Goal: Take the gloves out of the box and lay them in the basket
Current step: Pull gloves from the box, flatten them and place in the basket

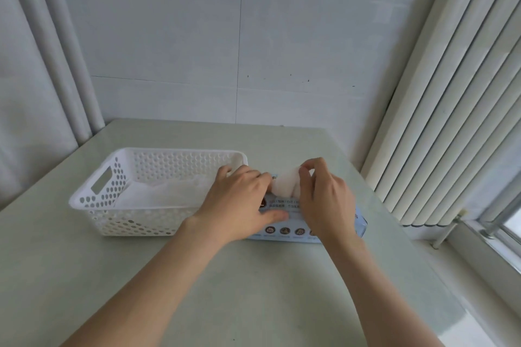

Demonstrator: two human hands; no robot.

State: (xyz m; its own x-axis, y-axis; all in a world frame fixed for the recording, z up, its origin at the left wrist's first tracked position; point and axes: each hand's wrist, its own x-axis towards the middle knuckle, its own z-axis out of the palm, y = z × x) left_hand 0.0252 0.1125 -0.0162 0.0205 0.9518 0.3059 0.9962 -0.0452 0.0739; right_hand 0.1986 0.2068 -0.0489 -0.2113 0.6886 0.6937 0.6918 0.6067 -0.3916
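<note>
A flat light-blue glove box (284,229) lies on the table, to the right of a white perforated plastic basket (112,177). Thin translucent gloves (169,191) lie inside the basket. My left hand (239,203) rests over the box's left end with its thumb flat on the top. My right hand (324,200) pinches a bunched translucent glove (284,187) that sticks up out of the box top. Both hands hide much of the box.
The pale green table (253,290) stands against a tiled wall. A white curtain (33,93) hangs at the left. Vertical blinds (456,121) and a window sill (493,248) line the right side.
</note>
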